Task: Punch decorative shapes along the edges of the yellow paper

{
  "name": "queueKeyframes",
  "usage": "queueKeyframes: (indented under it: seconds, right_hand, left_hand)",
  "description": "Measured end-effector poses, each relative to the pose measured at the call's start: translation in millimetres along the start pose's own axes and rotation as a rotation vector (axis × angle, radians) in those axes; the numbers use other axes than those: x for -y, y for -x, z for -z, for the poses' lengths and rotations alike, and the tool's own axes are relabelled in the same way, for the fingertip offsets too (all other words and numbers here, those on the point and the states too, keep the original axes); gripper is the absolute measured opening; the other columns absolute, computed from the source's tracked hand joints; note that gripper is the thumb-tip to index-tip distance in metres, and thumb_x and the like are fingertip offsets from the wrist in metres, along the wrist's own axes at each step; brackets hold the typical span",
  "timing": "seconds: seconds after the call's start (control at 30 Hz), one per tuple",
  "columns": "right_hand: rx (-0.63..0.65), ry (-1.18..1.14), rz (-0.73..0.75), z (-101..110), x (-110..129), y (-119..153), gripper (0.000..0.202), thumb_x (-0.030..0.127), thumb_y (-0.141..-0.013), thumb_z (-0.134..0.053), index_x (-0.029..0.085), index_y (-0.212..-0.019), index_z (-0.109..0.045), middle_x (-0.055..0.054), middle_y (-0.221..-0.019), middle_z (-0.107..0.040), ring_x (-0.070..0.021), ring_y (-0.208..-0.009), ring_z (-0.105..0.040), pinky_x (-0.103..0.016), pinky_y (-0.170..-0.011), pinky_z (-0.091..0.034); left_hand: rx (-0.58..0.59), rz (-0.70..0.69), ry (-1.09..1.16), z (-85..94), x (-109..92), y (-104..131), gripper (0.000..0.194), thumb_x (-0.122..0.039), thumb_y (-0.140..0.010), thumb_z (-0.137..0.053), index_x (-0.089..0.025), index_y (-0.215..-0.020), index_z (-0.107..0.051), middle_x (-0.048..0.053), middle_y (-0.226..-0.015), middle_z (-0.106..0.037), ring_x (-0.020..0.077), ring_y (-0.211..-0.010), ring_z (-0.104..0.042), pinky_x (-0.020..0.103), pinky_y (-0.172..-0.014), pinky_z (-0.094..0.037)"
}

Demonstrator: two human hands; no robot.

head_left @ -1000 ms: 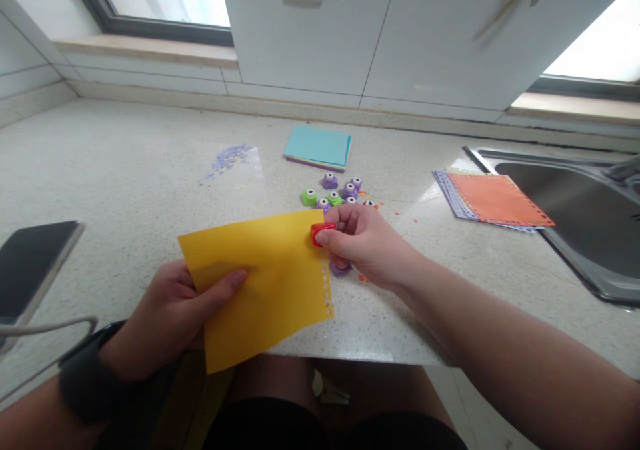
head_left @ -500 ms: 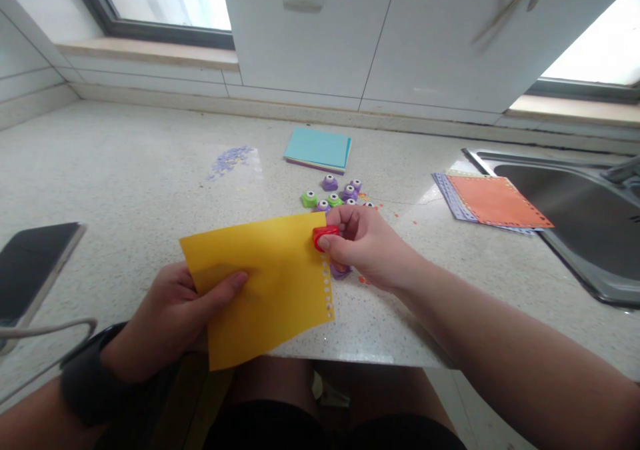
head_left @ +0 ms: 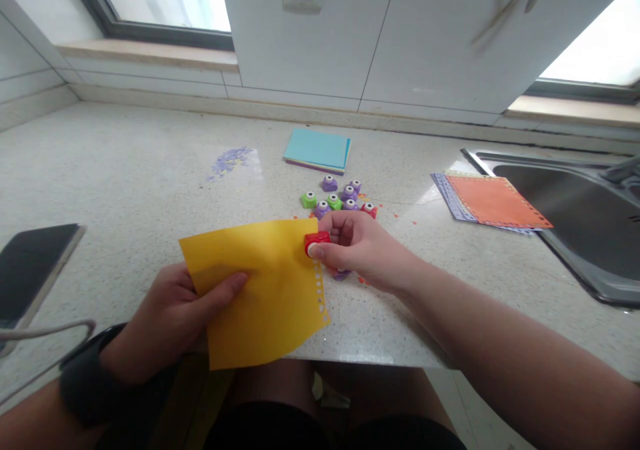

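A yellow sheet of paper (head_left: 265, 290) is pinched at its left side by my left hand (head_left: 185, 313), thumb on top. A row of small punched holes runs along the sheet's right edge. My right hand (head_left: 355, 247) grips a red craft punch (head_left: 317, 242) at that edge, near the upper right corner, with the thumb on its white button. Just beyond the sheet stand several small punches, among them a green one (head_left: 309, 199), a purple one (head_left: 329, 183) and another red one (head_left: 369, 210). One more purple punch (head_left: 342, 275) is partly hidden under my right hand.
Blue paper (head_left: 318, 149) lies stacked at the back, left of an orange sheet (head_left: 500, 200) on other punched sheets beside the sink (head_left: 590, 223). Purple paper bits (head_left: 231, 161) are heaped at the back left. A dark tablet-like device (head_left: 35, 270) and a cable are at the left.
My right hand and the red punch have moved slightly left and down, and the sheet's right edge has shifted left. The other red punch now shows more fully.
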State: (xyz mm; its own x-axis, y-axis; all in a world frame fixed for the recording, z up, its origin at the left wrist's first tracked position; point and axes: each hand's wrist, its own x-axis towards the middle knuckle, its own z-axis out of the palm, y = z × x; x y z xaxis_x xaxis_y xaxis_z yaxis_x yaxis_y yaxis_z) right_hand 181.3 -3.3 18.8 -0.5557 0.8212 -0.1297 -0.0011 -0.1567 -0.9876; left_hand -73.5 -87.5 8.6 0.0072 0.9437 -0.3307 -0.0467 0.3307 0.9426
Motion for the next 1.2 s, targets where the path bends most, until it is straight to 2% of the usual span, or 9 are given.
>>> queueKeyframes:
  seconds: [0.17, 0.47, 0.9, 1.07, 1.2]
  right_hand:
    - [-0.028, -0.032, -0.013, 1.6, -1.9, -1.6, 0.03, 0.042, -0.079, -0.08, 0.017, -0.081, -0.064, 0.003, -0.06, -0.059, -0.0088, -0.048, -0.051, -0.022, -0.043, -0.036]
    - [-0.103, -0.134, -0.012, 1.4, 1.1, -3.4, 0.029, 0.042, -0.076, -0.082, 0.017, -0.083, -0.068, 0.004, -0.061, -0.056, -0.0071, -0.047, -0.044, -0.02, -0.039, -0.033]
    - [-0.076, -0.154, 0.004, 3.6, 3.4, -4.4, 0.026, 0.04, -0.077, -0.079, 0.015, -0.081, -0.069, 0.002, -0.064, -0.058, -0.0073, -0.048, -0.047, -0.02, -0.04, -0.034]
    - [-0.051, -0.132, 0.013, 3.9, 2.5, -3.2, 0.027, 0.04, -0.08, -0.079, 0.016, -0.082, -0.068, 0.002, -0.065, -0.059, -0.0069, -0.045, -0.046, -0.021, -0.04, -0.035]
    - [-0.006, -0.133, 0.029, 4.9, 1.3, -0.2, 0.025, 0.038, -0.08, -0.08, 0.017, -0.089, -0.068, 0.001, -0.072, -0.063, -0.0071, -0.048, -0.049, -0.021, -0.042, -0.039]
  left_hand:
    - [-0.023, -0.001, 0.011, 1.0, 1.5, -1.5, 0.025, -0.034, -0.075, -0.084, -0.019, -0.093, -0.077, 0.006, -0.092, -0.082, 0.0243, -0.08, -0.078, 0.029, -0.067, -0.065]
    - [0.014, 0.028, 0.043, 3.0, 2.6, -1.0, 0.025, -0.034, -0.077, -0.083, -0.019, -0.096, -0.077, 0.007, -0.093, -0.082, 0.0245, -0.081, -0.078, 0.029, -0.068, -0.065]
    - [-0.001, 0.022, 0.027, 0.7, -0.8, 0.1, 0.023, -0.036, -0.075, -0.084, -0.019, -0.089, -0.077, 0.005, -0.09, -0.082, 0.02, -0.069, -0.077, 0.025, -0.061, -0.063]
    - [0.001, 0.019, 0.043, 2.3, 0.1, -0.1, 0.023, -0.035, -0.076, -0.083, -0.021, -0.093, -0.077, 0.005, -0.091, -0.082, 0.0228, -0.08, -0.078, 0.027, -0.067, -0.064]
    - [-0.034, -0.002, 0.007, 1.4, 0.6, 0.2, 0.024, -0.037, -0.074, -0.084, -0.021, -0.091, -0.078, 0.005, -0.09, -0.082, 0.0223, -0.075, -0.078, 0.027, -0.065, -0.064]
